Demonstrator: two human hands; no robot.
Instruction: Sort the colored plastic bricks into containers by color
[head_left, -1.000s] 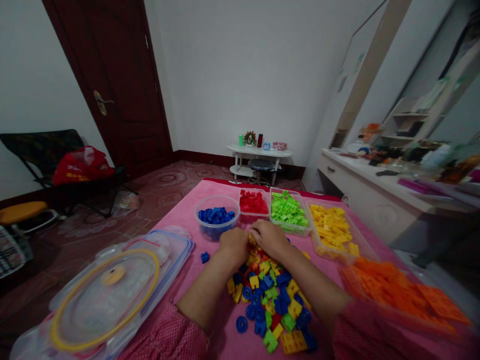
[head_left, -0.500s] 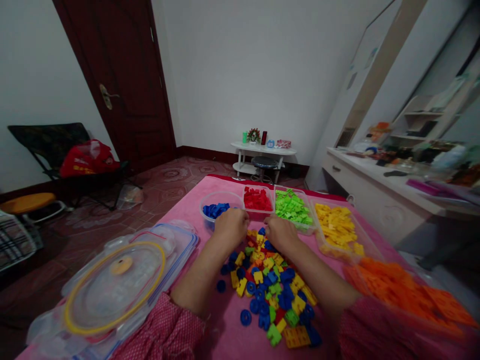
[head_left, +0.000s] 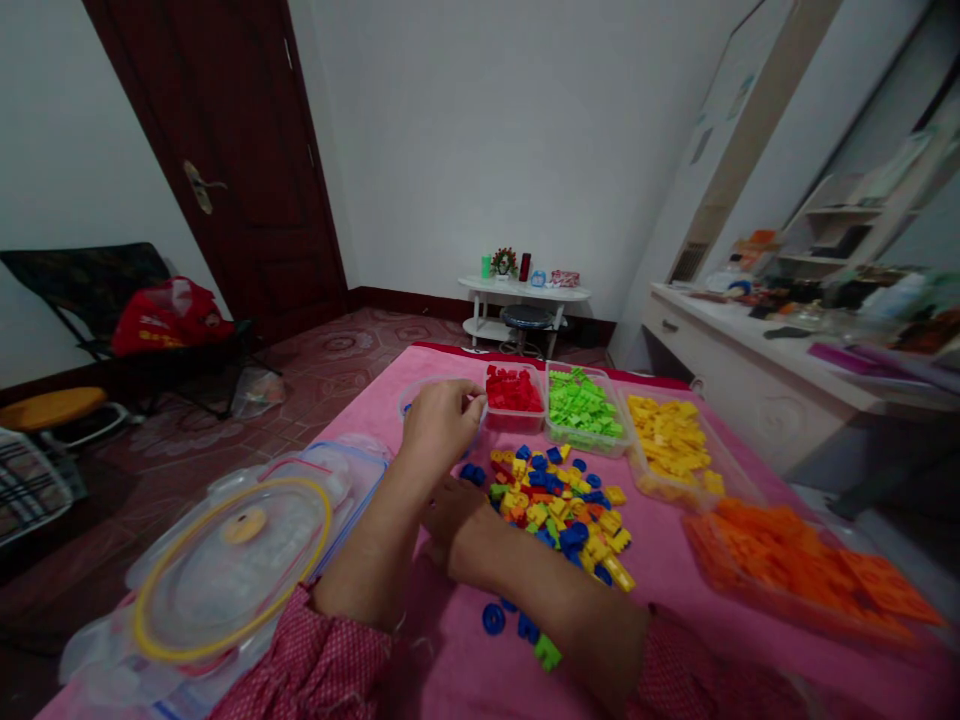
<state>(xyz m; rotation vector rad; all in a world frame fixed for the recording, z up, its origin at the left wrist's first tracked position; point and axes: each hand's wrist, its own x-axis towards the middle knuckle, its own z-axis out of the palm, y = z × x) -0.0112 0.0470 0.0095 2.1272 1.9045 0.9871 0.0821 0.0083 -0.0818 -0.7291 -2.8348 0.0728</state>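
My left hand is held over the round clear tub of blue pieces, covering most of it. Its fingers are curled together near the red box; what they pinch, if anything, is too small to make out. Lower down, my right hand reaches leftward beneath my left forearm, low over the pink cloth at the left side of a mixed pile of plastic building bricks. Its fingertips are hidden behind the left forearm. Blue wheel-like pieces and a green brick lie nearer me.
Clear boxes of red bricks, green bricks, yellow bricks and orange bricks curve around the back and right. Stacked clear lids lie at the left. A cluttered white desk stands beyond the right side.
My left hand has risen and shifted left over the blue tub. My right hand has moved from the pile's far end leftward and nearer me, under the left forearm. Fewer loose pieces lie at the near end.
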